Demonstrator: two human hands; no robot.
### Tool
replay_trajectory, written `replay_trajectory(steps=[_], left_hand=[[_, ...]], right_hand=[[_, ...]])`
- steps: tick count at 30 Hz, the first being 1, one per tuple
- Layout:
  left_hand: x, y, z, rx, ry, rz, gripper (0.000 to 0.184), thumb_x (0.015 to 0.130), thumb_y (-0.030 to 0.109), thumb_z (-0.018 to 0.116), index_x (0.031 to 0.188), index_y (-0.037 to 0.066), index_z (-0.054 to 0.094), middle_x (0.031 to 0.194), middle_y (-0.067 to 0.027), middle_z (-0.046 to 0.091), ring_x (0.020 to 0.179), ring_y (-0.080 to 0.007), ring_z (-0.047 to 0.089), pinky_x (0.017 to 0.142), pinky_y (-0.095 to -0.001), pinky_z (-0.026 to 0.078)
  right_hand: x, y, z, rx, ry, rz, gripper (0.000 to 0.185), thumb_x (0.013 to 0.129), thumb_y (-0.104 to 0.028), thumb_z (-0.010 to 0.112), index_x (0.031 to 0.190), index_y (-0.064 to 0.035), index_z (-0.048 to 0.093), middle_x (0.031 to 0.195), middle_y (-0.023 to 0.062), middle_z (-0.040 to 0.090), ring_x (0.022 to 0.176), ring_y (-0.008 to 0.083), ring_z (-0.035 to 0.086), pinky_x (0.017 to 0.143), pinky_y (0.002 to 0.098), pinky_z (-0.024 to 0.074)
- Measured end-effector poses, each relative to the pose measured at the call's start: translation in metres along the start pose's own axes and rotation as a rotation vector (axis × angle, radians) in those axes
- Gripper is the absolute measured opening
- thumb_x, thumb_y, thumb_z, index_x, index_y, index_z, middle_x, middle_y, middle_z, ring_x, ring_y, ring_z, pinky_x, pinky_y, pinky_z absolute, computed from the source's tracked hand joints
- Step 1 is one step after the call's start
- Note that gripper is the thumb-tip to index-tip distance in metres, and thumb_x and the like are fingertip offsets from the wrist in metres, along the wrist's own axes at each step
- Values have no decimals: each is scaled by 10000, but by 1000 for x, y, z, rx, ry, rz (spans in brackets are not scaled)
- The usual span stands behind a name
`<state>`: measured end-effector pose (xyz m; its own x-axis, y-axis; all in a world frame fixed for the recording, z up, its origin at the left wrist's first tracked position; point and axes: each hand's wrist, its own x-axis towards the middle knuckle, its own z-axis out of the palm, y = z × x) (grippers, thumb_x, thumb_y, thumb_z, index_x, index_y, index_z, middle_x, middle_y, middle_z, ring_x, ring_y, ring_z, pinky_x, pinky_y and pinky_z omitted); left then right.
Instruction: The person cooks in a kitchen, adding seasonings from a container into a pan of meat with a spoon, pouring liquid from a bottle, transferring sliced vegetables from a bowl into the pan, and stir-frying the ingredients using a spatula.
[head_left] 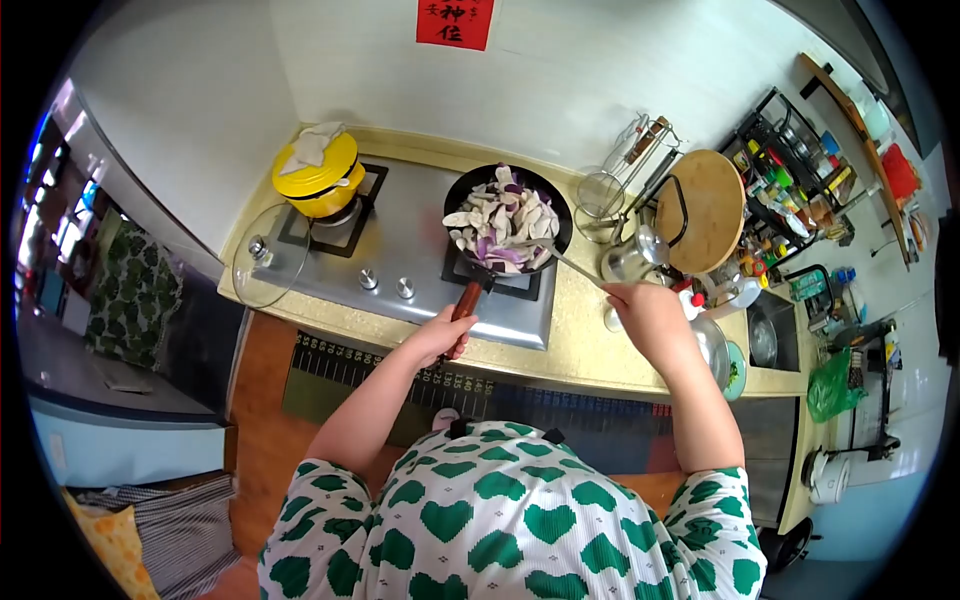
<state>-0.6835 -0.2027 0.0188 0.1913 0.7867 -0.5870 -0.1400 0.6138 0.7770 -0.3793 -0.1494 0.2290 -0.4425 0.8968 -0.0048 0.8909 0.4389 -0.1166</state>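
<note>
A black frying pan (562,206) sits on the right burner of the steel gas stove (420,220). It is heaped with pale and purple slices (500,215), perhaps eggplant; I cannot be sure of the kind. My left hand (438,335) is wrapped round the pan's brown wooden handle. In my right hand (648,308) is a metal spatula (575,266), its far end in among the slices at the pan's right side. The spatula's blade is partly hidden by the food.
A yellow pot (318,180) with a cloth on its lid stands on the left burner. A glass lid (270,257) lies at the counter's left edge. Right of the pan are a metal pitcher (635,255), a round wooden board (702,212), bottles and a sink (772,335).
</note>
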Motion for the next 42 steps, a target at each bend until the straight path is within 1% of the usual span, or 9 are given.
replay_trajectory(steps=[1, 7, 9, 14, 16, 18, 25, 31, 42], left_hand=[[-2, 2, 2, -2, -6, 6, 347, 1032, 310, 622, 1201, 84, 420, 773, -8, 511, 592, -101, 480, 518, -276, 414], [1, 4, 0, 48, -33, 7, 324, 1038, 288, 608, 1185, 85, 403, 751, -9, 499, 590, -112, 486, 520, -284, 422], [0, 5, 2, 72, -27, -9, 347, 1041, 285, 606, 1243, 93, 400, 751, 5, 495, 588, -102, 478, 519, -278, 426], [5, -5, 1, 103, -9, 9, 364, 1039, 290, 610, 1250, 85, 396, 747, 3, 493, 582, -104, 481, 511, -285, 433], [-3, 3, 6, 105, 10, 17, 349, 1034, 295, 613, 1193, 69, 400, 743, -9, 497, 570, -121, 493, 497, -305, 443], [0, 1, 5, 94, 16, 7, 369, 1038, 296, 609, 1244, 77, 395, 743, 6, 492, 582, -103, 483, 502, -283, 428], [-4, 2, 10, 75, 50, -1, 345, 1038, 301, 609, 1221, 76, 422, 730, 16, 486, 556, -94, 465, 491, -268, 422], [-9, 11, 15, 114, 72, -23, 357, 1033, 314, 621, 1209, 78, 421, 721, 14, 481, 543, -94, 461, 480, -270, 422], [-8, 11, 20, 164, 100, -54, 354, 1029, 319, 626, 1165, 74, 411, 715, 2, 476, 536, -103, 461, 477, -284, 440]], right_hand=[[4, -4, 11, -43, 6, -1, 233, 963, -211, 628, 1137, -134, 762, 856, 173, 722, 832, 365, 696, 749, 484, 543], [29, -12, 52, -23, 51, 11, 211, 953, -196, 635, 1093, -117, 770, 851, 168, 723, 821, 375, 697, 746, 483, 543], [39, -12, 64, -58, 42, 49, 199, 946, -187, 638, 1064, -99, 772, 847, 174, 722, 812, 379, 697, 746, 483, 544], [34, -4, 64, -14, 56, 58, 183, 935, -204, 658, 992, -75, 776, 840, 185, 716, 807, 385, 695, 740, 484, 544], [27, -1, 45, -32, 67, 30, 183, 935, -217, 664, 1007, -96, 781, 842, 177, 717, 811, 381, 695, 743, 483, 543], [19, 1, 21, -70, 24, 63, 186, 934, -228, 672, 1046, -136, 788, 847, 167, 718, 820, 372, 693, 751, 475, 541], [6, 12, -29, -100, 23, -45, 172, 925, -211, 680, 1010, -107, 788, 829, 171, 710, 809, 372, 689, 746, 465, 541], [36, 26, -2, -87, -33, -79, 235, 929, -219, 679, 906, 3, 752, 827, 201, 703, 826, 401, 684, 755, 486, 541], [62, 50, 46, -26, -41, -80, 227, 920, -198, 672, 883, 10, 754, 846, 222, 717, 823, 398, 701, 754, 473, 557]])
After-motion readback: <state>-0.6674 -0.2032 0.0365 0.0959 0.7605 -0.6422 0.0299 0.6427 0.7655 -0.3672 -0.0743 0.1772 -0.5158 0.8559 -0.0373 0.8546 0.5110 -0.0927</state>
